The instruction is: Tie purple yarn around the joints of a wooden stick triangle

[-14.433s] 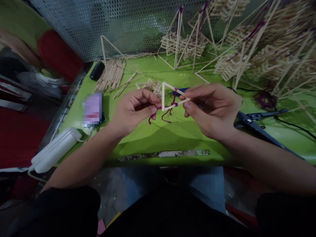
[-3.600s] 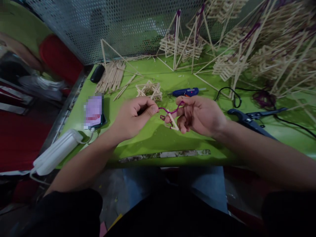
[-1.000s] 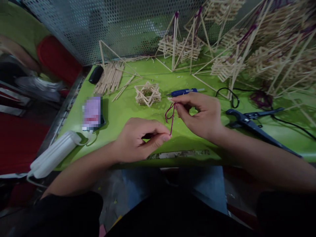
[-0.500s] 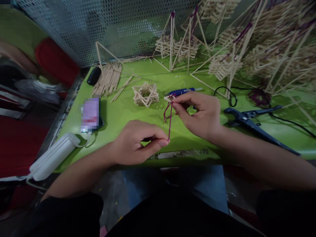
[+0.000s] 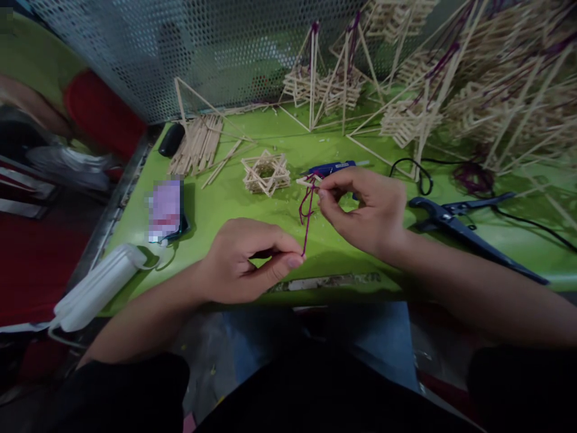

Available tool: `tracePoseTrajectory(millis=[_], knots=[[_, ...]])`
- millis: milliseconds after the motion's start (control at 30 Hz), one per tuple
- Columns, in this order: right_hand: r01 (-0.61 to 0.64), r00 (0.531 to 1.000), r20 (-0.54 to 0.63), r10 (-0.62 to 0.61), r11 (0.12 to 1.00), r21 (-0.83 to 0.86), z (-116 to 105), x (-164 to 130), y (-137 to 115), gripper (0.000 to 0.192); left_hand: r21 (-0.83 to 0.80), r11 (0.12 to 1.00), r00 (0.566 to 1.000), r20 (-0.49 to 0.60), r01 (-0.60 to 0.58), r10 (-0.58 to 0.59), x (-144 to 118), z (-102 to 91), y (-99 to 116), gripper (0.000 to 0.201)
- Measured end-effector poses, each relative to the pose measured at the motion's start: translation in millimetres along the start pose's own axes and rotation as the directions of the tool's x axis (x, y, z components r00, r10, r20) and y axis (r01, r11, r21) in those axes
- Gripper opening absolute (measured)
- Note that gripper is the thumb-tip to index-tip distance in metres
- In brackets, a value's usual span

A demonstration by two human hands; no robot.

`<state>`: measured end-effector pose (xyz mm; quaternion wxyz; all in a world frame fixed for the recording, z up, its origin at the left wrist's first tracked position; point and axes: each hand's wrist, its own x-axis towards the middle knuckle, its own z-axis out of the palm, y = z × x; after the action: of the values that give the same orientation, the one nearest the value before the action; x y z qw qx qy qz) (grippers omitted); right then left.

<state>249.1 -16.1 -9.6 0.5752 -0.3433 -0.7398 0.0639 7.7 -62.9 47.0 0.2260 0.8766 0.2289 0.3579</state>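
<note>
Between thumb and forefinger, my left hand pinches the lower end of a purple string. The string runs taut up to a small piece made of short wooden sticks. My right hand is closed on that piece with its fingertips; part of it is hidden by them. A loop of the string hangs beside the taut part. Just behind my right hand lies a blue glue gun. To the left of it sits a star-shaped stack of wooden sticks on the green table.
Loose sticks and a black object lie at the back left. A phone and a white face mask are on the left. Dark pliers-like tool lies right. Stick frames with purple string crowd the back right.
My left hand has shifted slightly left with the string end, so the string slants a little more. My right hand has moved very slightly right.
</note>
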Motion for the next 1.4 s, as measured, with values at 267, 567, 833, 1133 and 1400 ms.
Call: tracePoseTrajectory(millis=[267,567,833,1133,1400], knots=[[0.188,0.982,0.045,-0.184,0.975,-0.118,-1,-1,5,0.014,-0.022,0.999,0.998,0.059,-0.024,0.025,-5,9.0,1,0.008],[0.275,0.960,0.073,-0.269,0.956,-0.105,-2,-2,1,0.022,-0.160,0.980,0.977,0.156,-0.117,0.142,-9,20.7,-4,0.004],[0.285,0.958,0.063,-0.280,0.953,-0.106,-2,0,5,0.019,0.070,0.984,0.936,0.303,0.167,-0.180,-1,9.8,-9,0.007],[0.423,0.902,0.129,-0.411,0.903,-0.077,-4,-5,0,0.017,-0.071,0.925,0.881,-0.284,0.374,-0.378,-3,29.7,-33,0.023],[0.449,0.893,0.092,-0.441,0.889,-0.095,-2,-7,-8,0.019,-0.066,0.925,0.852,-0.370,0.374,-0.371,-5,43.4,-22,0.016]])
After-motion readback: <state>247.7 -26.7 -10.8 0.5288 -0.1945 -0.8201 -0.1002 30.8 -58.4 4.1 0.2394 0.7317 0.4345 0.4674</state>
